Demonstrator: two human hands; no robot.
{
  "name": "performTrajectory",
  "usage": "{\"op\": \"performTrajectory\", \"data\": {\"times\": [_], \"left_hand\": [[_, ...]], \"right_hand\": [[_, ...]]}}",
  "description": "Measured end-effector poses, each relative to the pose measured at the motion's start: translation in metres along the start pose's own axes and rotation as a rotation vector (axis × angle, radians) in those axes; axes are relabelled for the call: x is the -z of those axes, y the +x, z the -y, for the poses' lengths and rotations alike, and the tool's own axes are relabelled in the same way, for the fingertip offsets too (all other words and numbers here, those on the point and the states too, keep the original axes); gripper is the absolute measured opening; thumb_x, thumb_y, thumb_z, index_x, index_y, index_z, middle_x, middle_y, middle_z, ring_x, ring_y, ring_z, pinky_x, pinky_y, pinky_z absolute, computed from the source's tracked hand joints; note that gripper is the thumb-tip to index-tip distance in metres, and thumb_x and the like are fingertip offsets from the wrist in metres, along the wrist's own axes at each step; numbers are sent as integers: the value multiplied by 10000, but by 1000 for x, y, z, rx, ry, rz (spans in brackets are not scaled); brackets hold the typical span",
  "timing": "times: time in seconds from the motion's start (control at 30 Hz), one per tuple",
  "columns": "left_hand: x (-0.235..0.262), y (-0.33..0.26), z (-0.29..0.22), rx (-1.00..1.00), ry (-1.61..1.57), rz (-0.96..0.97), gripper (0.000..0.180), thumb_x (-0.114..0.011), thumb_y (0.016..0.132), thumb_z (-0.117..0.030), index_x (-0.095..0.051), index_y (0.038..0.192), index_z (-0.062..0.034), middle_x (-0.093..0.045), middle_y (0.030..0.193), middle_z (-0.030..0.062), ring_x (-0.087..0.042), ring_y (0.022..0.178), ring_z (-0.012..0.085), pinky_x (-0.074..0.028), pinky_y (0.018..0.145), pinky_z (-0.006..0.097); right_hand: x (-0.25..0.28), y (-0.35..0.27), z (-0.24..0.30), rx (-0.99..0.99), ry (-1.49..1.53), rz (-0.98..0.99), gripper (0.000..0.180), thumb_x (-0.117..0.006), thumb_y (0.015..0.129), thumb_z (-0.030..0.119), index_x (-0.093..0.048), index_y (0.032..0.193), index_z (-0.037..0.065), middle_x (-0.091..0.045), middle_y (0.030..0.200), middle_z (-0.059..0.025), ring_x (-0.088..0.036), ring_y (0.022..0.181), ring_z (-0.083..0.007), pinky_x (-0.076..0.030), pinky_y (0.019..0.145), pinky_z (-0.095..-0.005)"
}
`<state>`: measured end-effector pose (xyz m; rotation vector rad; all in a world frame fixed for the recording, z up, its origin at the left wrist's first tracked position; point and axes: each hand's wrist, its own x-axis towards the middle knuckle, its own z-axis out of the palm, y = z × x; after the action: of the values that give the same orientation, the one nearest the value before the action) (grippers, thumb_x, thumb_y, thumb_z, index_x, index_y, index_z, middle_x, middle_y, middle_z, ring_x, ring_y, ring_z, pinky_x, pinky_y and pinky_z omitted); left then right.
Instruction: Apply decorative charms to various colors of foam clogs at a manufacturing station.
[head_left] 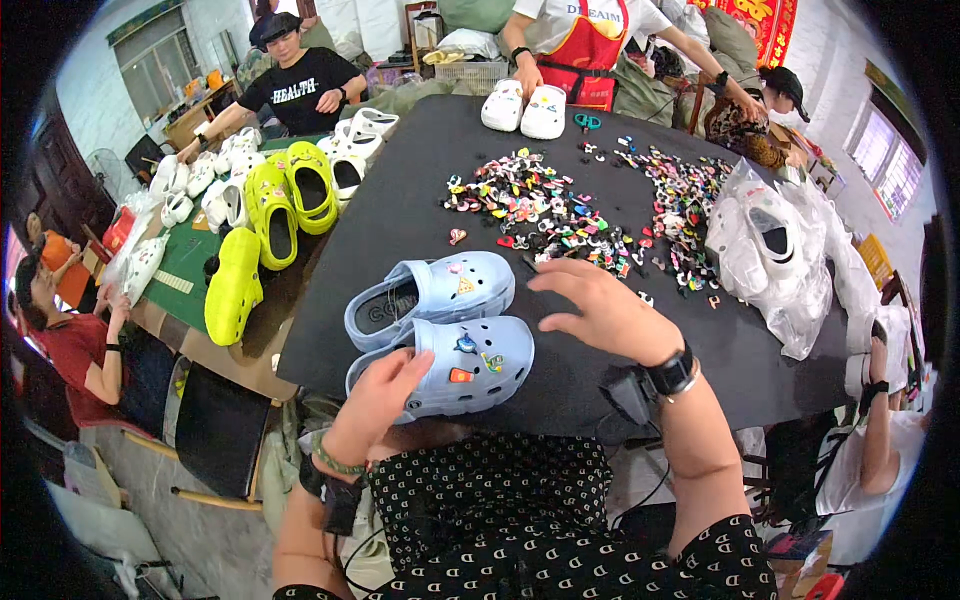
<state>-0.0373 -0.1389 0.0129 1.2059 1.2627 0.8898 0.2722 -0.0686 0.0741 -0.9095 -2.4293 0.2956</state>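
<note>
Two blue clogs (445,330) lie side by side at the near edge of the black surface (390,210), toward its left corner, probably for easy reach; charms (530,205) are heaped farther in. The left hand (375,400) touches the nearer clog (440,388), grip unclear; the right hand (605,305) spreads open beside the toes, seemingly empty.

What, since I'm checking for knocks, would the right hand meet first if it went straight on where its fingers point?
Probably the toe of the farther blue clog, just left of the right hand. Height is hard to judge, so it might pass over.
</note>
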Motion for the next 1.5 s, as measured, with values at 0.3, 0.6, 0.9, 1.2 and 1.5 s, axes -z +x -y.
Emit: {"op": "performTrajectory", "data": {"times": [0.3,0.6,0.9,1.2,1.5], "left_hand": [[-16,41,-26,330,-473,333,453,-596,966,-220,-492,1330,28,-620,1248,155,-627,1113,247,-512,957,389],[-30,49,-42,123,-409,303,387,-589,916,-57,-535,1291,18,-638,1212,144,-656,1055,245,-547,906,383],[-25,53,-9,117,-466,197,402,-597,904,-22,-517,1296,23,-636,1213,138,-643,1072,258,-536,912,394],[-29,37,-6,52,-500,112,404,-600,893,-2,-516,1288,27,-652,1171,153,-656,1034,273,-543,892,401],[-29,38,-2,38,-481,126,402,-599,905,-8,-516,1298,24,-633,1211,138,-628,1088,246,-518,932,382]], "right_hand": [[0,-83,-24,-241,12,146,377,-711,830,213,-616,1135,13,-659,1059,-176,-619,1007,-355,-495,887,-420],[-2,-91,-53,-399,78,198,301,-702,824,219,-636,1032,11,-669,942,-175,-638,931,-356,-504,827,-437],[-17,-67,-126,-455,-146,41,226,-713,792,163,-632,940,12,-632,945,-170,-609,959,-355,-487,839,-436],[-4,-47,-154,-528,-369,78,150,-695,736,85,-652,877,52,-642,891,-167,-628,919,-353,-503,805,-452],[-21,-55,-169,-474,-219,133,404,-838,638,159,-614,955,46,-667,963,-168,-631,954,-347,-500,798,-428]]}}
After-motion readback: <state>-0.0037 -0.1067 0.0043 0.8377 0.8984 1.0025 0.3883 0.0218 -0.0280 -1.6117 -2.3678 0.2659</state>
